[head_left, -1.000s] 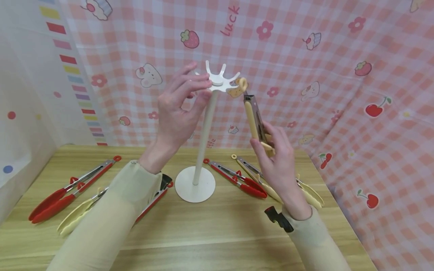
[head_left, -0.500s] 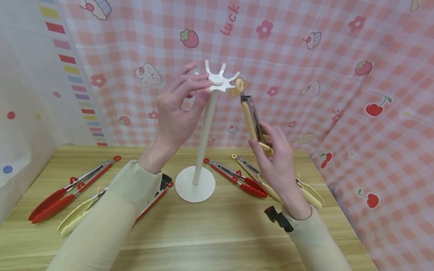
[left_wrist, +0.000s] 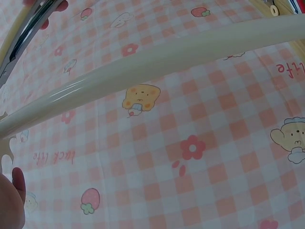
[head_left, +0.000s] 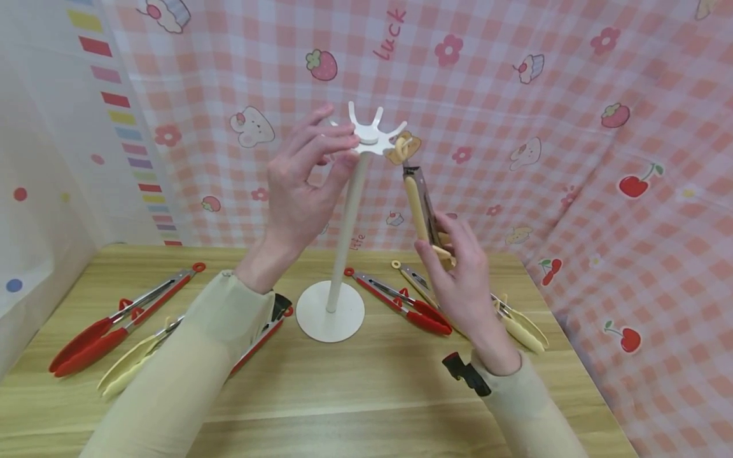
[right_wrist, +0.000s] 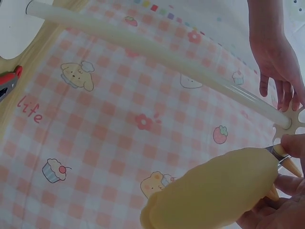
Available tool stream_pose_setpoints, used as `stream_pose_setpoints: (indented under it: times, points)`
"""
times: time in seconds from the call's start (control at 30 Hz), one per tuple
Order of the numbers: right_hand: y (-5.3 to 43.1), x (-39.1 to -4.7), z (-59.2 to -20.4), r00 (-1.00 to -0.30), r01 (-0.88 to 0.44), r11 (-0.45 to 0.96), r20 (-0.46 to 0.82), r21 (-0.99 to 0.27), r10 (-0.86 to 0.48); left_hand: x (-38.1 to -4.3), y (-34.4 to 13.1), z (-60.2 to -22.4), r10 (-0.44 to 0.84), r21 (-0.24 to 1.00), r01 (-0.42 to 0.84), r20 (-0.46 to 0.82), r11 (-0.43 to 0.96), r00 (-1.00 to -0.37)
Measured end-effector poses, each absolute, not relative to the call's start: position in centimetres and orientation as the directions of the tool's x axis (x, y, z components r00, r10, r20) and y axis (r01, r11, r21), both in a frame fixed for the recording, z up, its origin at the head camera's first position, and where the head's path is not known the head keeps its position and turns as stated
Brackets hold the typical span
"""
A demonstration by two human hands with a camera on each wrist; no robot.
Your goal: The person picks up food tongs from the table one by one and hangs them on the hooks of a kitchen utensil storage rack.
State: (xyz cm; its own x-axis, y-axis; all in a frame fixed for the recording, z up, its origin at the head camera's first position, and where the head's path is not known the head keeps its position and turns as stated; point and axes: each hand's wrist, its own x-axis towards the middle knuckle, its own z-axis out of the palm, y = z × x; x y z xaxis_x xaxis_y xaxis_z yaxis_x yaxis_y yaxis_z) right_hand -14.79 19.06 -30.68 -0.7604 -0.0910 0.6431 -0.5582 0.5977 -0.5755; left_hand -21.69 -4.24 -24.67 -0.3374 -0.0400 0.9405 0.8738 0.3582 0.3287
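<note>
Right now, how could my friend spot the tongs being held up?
Find the tall white stand on the wooden table. At its pronged top's right edge are yellow tongs, ring up. Only these are held up; the other tongs lie on the table.

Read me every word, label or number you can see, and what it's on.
"luck": pink-and-white checked cloth backdrop, head view, turned sideways.
"life": same backdrop, head and right wrist views.
"luck life": same backdrop, left wrist view, upside down.
"life": same backdrop, left wrist view's right edge, upside down, possibly clipped.
No readable text on the pale-yellow-and-metal tongs or the white round-based stand.
</note>
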Motion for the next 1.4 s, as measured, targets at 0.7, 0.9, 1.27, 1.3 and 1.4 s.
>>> stream_pose_setpoints:
  times: [0.7,0.9,1.27,1.3,1.4]
  points:
    - [16.5,-15.1,-32.6,-0.746,-0.608,0.476,0.662,-0.635,-0.07,-21.7,-4.2,-24.7,-0.033,0.322,0.875,0.942,0.362,-0.333]
    - [15.7,-15.1,-32.9,-0.751,-0.616,0.419,0.658,-0.667,-0.056,-21.7,-4.2,-24.7,-0.034,0.327,0.872,0.941,0.364,-0.338]
    - [14.7,-15.4,-33.9,-0.693,-0.649,0.446,0.721,-0.616,-0.012,-21.7,-4.1,-24.6,-0.064,0.325,0.876,0.944,0.356,-0.324]
    - [14.6,-15.5,-33.9,-0.691,-0.651,0.444,0.723,-0.615,-0.011,-21.7,-4.0,-24.7,-0.066,0.325,0.877,0.944,0.354,-0.324]
    - [14.3,-15.5,-34.1,-0.69,-0.652,0.439,0.724,-0.619,-0.004,-21.7,-4.0,-24.7,-0.063,0.323,0.876,0.945,0.359,-0.322]
